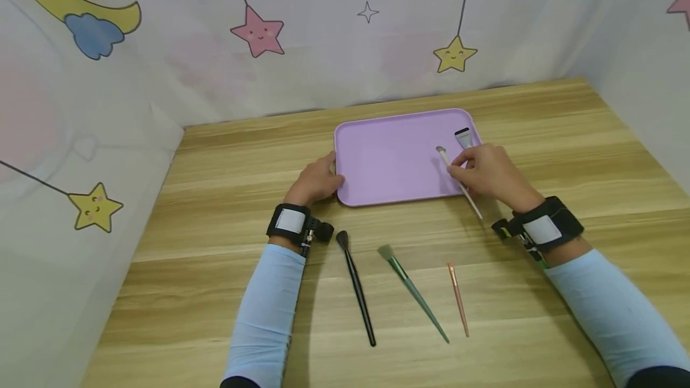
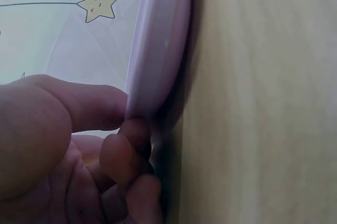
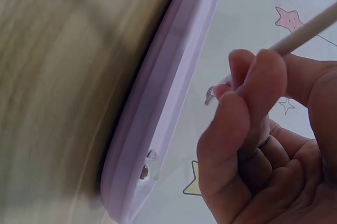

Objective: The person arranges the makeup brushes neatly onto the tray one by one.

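Between the thumb and fingertips of my right hand, partly over the tray whose edge my left hand pinches, I hold a pale brush, probably light, stiff-handled and soft-tipped, best gripped mid-handle.

The right fingers cover the middle of the pale brush and, in the head view, part of a flat brush. The purple tray runs off the top of both wrist views, where the desk blurs. A pink star is cut by the head view's right edge.
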A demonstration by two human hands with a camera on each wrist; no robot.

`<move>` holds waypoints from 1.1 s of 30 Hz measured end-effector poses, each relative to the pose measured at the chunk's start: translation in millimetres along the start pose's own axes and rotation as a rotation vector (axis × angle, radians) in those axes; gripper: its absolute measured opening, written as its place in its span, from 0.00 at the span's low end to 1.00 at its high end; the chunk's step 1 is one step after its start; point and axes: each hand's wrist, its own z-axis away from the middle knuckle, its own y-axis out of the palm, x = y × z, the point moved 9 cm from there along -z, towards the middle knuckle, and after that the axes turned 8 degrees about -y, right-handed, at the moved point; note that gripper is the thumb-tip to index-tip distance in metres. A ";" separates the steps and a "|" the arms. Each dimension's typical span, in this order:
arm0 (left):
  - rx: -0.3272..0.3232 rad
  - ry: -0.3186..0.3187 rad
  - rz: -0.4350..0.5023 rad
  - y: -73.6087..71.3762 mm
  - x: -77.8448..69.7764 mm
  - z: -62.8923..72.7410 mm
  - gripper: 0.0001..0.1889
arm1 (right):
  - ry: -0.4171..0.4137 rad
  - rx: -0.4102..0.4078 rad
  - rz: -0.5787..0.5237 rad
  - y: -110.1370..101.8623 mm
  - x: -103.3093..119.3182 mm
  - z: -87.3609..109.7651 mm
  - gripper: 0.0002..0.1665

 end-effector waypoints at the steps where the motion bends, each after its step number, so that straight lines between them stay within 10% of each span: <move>1: 0.003 -0.002 0.000 0.5 0.2 0.1 0.39 | 0.008 0.001 -0.006 0.3 -1.2 -0.7 0.14; 33: -0.004 -0.003 -0.047 -0.8 -2.3 2.4 0.39 | 0.012 0.005 0.024 5.5 -15.3 -27.6 0.16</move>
